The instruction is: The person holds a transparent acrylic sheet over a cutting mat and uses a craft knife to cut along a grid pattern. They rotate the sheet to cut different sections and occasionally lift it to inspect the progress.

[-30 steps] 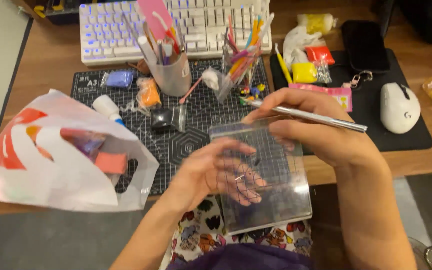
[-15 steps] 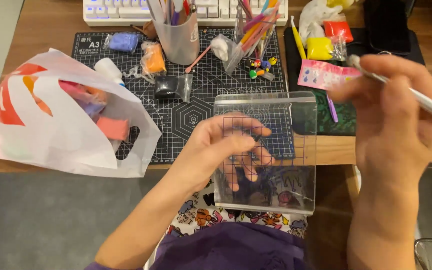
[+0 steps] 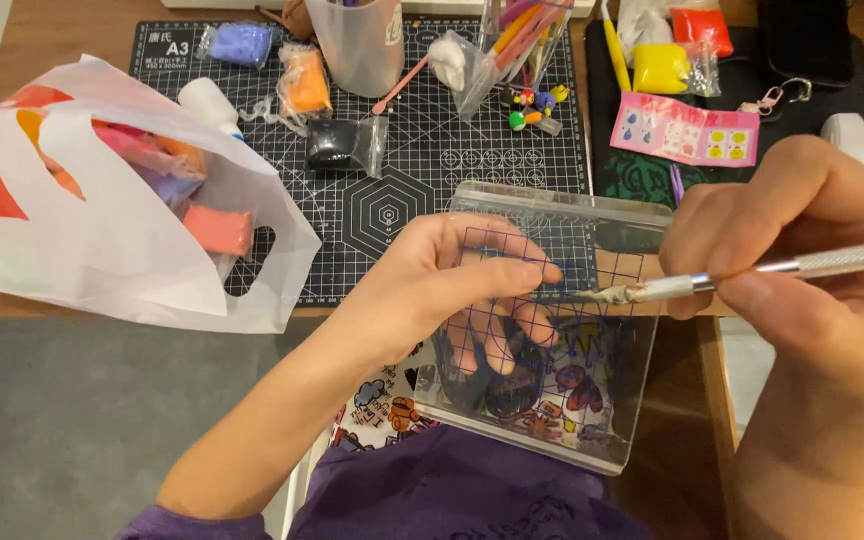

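Holding the clear gridded acrylic block [image 3: 552, 320] tilted over the desk's near edge, my left hand [image 3: 442, 290] grips it underneath so my right hand [image 3: 802, 260], clenching a metal craft knife [image 3: 752, 275], can scrape its face.

Left hand [image 3: 452, 285]: under and around the clear gridded block [image 3: 542, 320], thumb on top, fingers beneath.
Right hand [image 3: 812, 270]: right of the block, gripping a craft knife [image 3: 752, 275] whose tip touches the block's top face.
Cutting mat [image 3: 392, 190]: on the desk, beyond the left hand.
Plastic bag [image 3: 102, 220]: left of the left hand, overlapping the mat.
Sticker sheet [image 3: 684, 130]: beyond the right hand.
Clay packet [image 3: 337, 145]: on the mat, beyond the left hand.
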